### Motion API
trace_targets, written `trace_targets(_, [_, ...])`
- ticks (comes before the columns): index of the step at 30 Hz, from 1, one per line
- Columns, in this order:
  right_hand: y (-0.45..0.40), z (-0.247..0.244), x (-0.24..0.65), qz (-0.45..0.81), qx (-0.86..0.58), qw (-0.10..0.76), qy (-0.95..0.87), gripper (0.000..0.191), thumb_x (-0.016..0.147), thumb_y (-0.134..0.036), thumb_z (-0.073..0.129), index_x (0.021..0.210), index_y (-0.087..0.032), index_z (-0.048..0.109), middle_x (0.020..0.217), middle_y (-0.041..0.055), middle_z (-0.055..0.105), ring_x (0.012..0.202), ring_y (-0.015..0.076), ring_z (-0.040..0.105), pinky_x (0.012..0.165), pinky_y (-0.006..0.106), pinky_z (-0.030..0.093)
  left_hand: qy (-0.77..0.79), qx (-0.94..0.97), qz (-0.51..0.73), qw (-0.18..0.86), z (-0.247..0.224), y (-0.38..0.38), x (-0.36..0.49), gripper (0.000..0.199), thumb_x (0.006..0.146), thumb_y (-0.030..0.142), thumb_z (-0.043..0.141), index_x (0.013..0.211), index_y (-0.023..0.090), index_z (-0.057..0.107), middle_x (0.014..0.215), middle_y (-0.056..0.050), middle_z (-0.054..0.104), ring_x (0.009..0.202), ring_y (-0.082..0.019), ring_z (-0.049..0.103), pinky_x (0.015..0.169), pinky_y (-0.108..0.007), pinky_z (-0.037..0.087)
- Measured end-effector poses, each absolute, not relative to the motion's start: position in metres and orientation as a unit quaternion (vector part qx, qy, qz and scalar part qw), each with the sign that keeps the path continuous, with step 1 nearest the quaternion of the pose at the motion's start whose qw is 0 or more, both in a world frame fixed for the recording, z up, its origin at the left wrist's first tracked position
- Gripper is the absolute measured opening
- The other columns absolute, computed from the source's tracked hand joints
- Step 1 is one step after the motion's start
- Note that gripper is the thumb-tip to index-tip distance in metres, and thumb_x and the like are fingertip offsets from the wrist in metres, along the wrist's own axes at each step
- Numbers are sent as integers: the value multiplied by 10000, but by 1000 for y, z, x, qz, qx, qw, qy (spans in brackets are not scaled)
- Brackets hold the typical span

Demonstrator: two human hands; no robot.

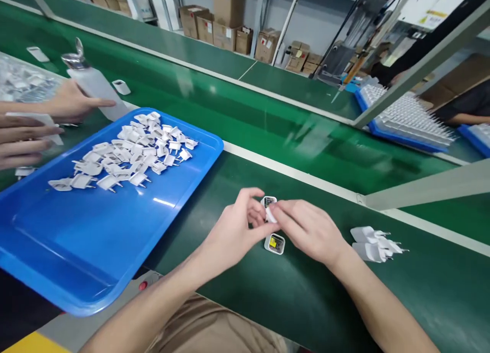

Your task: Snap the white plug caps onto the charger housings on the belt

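Note:
Over the green workbench my two hands meet at a small white plastic plug cover (270, 215). My right hand (310, 233) pinches it with the fingertips. My left hand (239, 225) is closed around its other side, fingers curled and thumb beneath; the fingers partly hide it. Just behind the fingertips stands an open white charger housing (269, 201) with dark parts inside. A second open charger housing (274, 243), showing a yellow component, sits in front of them. To the right, several white chargers with pins (375, 244) lie grouped together.
At left, a blue tray (76, 245) holds a pile of white plug covers (130, 151). Beyond it, a co-worker's hand (72, 101) grips a white pump bottle (97, 87). A metal frame post (432, 184) rises at right, near a tray of pinned parts (406, 115).

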State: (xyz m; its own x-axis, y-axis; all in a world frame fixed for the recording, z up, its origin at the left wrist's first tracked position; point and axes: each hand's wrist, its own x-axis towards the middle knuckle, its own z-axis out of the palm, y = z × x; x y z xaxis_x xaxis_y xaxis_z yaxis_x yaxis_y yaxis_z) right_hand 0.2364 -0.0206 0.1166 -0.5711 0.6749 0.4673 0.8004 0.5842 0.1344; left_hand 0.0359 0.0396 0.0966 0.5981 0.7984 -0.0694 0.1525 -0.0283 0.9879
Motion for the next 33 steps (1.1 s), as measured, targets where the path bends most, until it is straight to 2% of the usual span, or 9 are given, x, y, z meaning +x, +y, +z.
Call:
trace_targets(3, [-17,103,254,-112,-510,274,-807,133,1006,-187,545,1105,-159,629,989,69,694,865,156,645,769,279,546,311,755,247,522,88,67,51,740,832,418,777,1444,248,397,1337,-89,620,1195,-219,630,1031,-382,526])
trace_targets(6, [-11,87,265,-2,-571,332,-751,133,1018,-225,505,1025,-190,633,914,38,683,768,136,630,675,260,521,227,851,162,444,73,89,55,625,899,404,720,1456,305,454,1534,-69,495,1431,-257,460,1192,-428,385])
trace_targets(9, [-7,71,267,55,-598,302,-740,165,1021,-249,500,1075,-192,645,929,42,687,783,153,640,679,280,523,210,878,153,401,56,93,61,347,991,350,592,1329,275,569,1384,-49,627,1288,-228,571,1112,-403,431])
trace_targets(11, [-7,62,267,43,-605,263,-751,244,1027,-250,493,1225,-190,622,1004,54,698,848,173,651,722,304,539,229,882,187,368,47,88,68,268,989,352,593,1238,250,602,1266,-43,677,1171,-222,610,1028,-396,459])
trace_targets(15, [-9,52,271,-54,-574,191,-794,394,1042,-203,461,1426,-230,542,1108,55,705,909,184,648,731,311,529,288,876,221,317,39,76,77,358,869,456,740,1087,209,598,1085,-43,679,1007,-239,599,888,-399,463])
trace_targets(18, [-10,54,272,-34,-575,247,-779,419,1033,-194,503,1450,-227,530,1203,61,682,1000,183,651,828,314,544,318,863,217,328,39,73,78,430,797,486,802,1022,199,575,1020,-27,642,940,-224,573,850,-383,453])
trace_targets(22, [-11,62,259,93,-605,352,-708,372,1017,-263,570,1388,-246,601,1210,81,593,1092,186,607,911,338,552,291,868,188,355,41,78,72,500,768,473,835,1080,198,558,1053,-25,612,981,-220,562,860,-369,439])
trace_targets(26, [-14,66,246,134,-616,363,-686,341,1022,-273,561,1357,-262,628,1065,63,524,999,165,575,857,341,554,244,884,171,360,43,81,66,321,890,374,739,1092,209,553,1089,-11,621,991,-201,556,868,-354,409])
trace_targets(33, [-14,63,240,117,-596,399,-687,222,922,-144,695,1123,-230,659,1027,32,648,942,152,617,789,311,539,264,892,204,304,36,77,69,273,914,388,698,1004,188,535,1000,-18,622,897,-207,534,800,-342,378])
